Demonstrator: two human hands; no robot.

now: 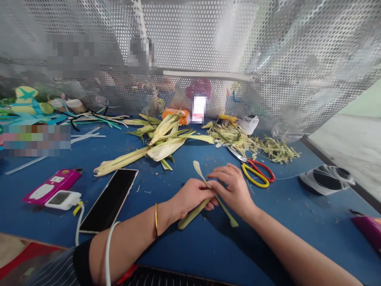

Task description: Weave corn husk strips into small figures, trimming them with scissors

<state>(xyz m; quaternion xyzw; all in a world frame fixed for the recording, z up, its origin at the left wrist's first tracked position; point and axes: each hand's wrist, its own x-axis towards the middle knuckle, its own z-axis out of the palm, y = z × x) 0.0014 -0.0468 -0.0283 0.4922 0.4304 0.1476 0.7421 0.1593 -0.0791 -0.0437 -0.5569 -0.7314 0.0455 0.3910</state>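
Observation:
My left hand (pixel 195 196), with a gold bangle at the wrist, pinches strips of corn husk (pixel 193 216) above the blue table. Its fingers meet those of my right hand (pixel 233 188), which also closes on the strips where they cross. One pale end points up and away between the hands, and two ends hang toward me. The exact fingertip contact is partly hidden. Beyond my hands lies a pile of corn husks (pixel 166 147), pale yellow to green. Scissors (pixel 257 172) with red and yellow handles rest to the right of my right hand.
A phone (pixel 110 200) and a purple packet (pixel 55 184) with a small white device (pixel 62 200) lie at left. Husk scraps (pixel 247 139) are heaped behind the scissors. A spool of thread (pixel 326 180) sits at right. Perforated sheeting (pixel 202 43) borders the back.

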